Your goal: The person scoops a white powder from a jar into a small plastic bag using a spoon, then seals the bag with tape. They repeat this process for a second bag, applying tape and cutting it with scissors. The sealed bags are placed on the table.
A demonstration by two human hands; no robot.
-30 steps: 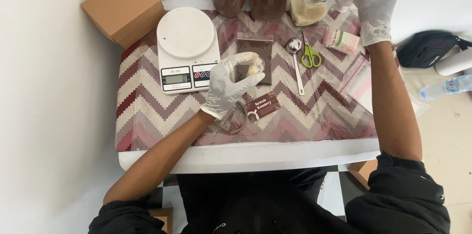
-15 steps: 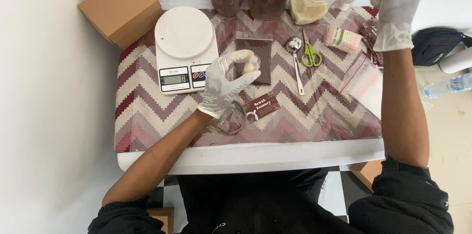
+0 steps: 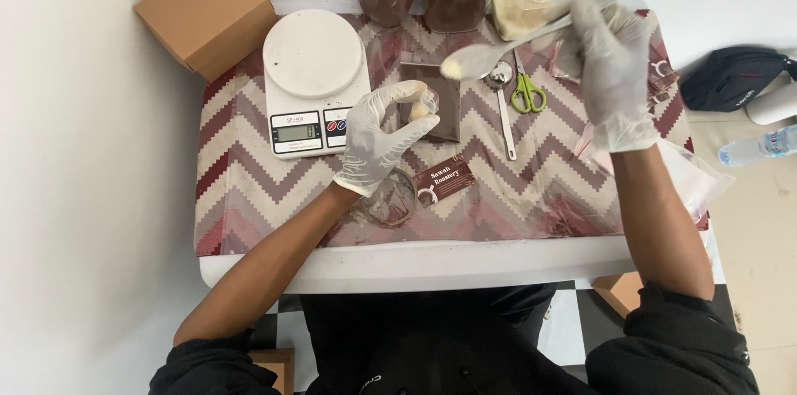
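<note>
Partly hidden inside the curled fingers of the left hand is a small clear container with something pale in it; its full shape cannot be made out, since the gloved fingers wrap around most of it. Just beyond that hand lies a dark brown pouch, its near-left corner covered by the container and fingertips. Under the left wrist sits a clear round lid or dish, hard to read because it is see-through and half covered by the forearm. The right hand is blurred; it is closed around the handle of a metal spoon, whose bowl points toward the left hand and carries a little pale powder, held above the cloth between the two hands. Both hands wear thin white gloves, with bare forearms reaching out from black sleeves. Beyond the hands, along the far edge, stand four jars, all cut off by the top of the frame: two of dark contents, one glass jar of pale powder, and one with a tan lid beside the right hand. Left of the left hand sits one white kitchen scale, and farther left one cardboard box. Between the hands lie one second spoon and one pair of green-handled scissors.
</note>
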